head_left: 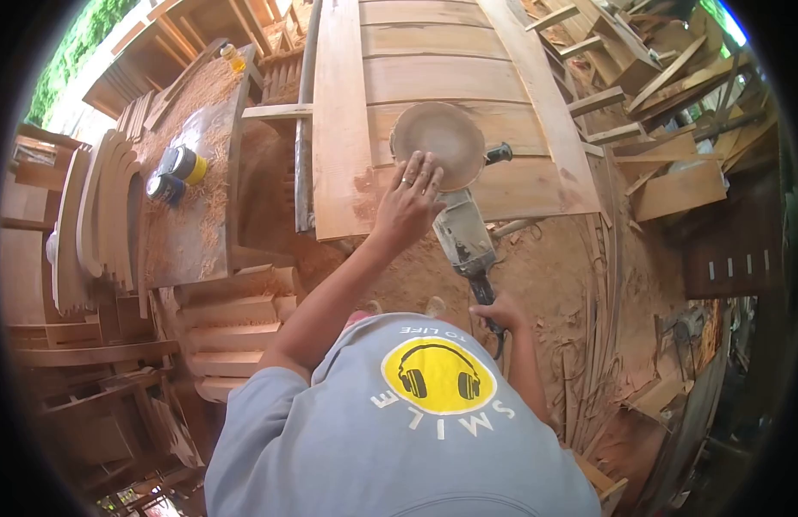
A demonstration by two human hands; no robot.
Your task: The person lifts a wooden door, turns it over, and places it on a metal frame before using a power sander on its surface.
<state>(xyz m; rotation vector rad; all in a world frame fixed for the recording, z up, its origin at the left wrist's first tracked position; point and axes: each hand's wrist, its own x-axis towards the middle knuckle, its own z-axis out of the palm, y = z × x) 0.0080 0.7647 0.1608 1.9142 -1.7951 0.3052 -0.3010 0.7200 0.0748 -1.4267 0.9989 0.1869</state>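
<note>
A disc sander (pixel 464 231) with a worn grey body reaches from in front of my chest to the near end of a wooden panel (pixel 442 77). My right hand (pixel 505 313) is closed round its black rear handle. My left hand (pixel 409 196) lies flat on the near left part of the round, dusty sanding disc (pixel 437 138), fingers stretched out, a ring on one finger. To the right of the disc sticks out a black side handle (pixel 499 153). Whether the disc touches the panel beneath it cannot be seen.
Left stands a table (pixel 188 258) covered with shavings, bearing two cans (pixel 179 171) and a yellow bottle (pixel 232 58). Curved wooden pieces (pixel 96 215) lean beside it. Wood offcuts (pixel 683 189) are heaped at right. Sawdust covers the floor (pixel 537 284).
</note>
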